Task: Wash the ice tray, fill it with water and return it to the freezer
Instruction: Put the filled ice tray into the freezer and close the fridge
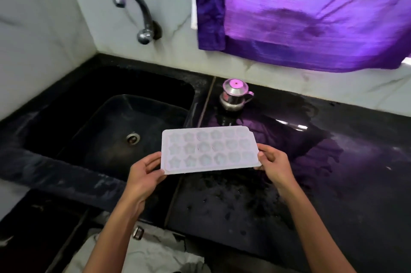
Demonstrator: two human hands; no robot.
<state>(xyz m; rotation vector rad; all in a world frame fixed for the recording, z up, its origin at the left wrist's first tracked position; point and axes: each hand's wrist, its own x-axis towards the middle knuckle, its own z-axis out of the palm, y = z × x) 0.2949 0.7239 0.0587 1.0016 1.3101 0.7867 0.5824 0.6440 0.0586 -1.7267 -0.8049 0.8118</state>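
Two hands grip ice tray [210,150]; unlabelled.

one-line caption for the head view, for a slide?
Both hands, left hand and right hand, hold a white ice tray level beside the black sink, tap off.

A home kitchen: black stone counter [333,183] with sunken sink [106,103], wall tap [135,12], small steel pot [234,94]

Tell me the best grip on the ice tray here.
Take the tray by its two short ends, coming in from either side, as the left hand and right hand do now. It is long, flat and thin, with a bare rim at each end clear of the star cells, so end grips should keep it level.
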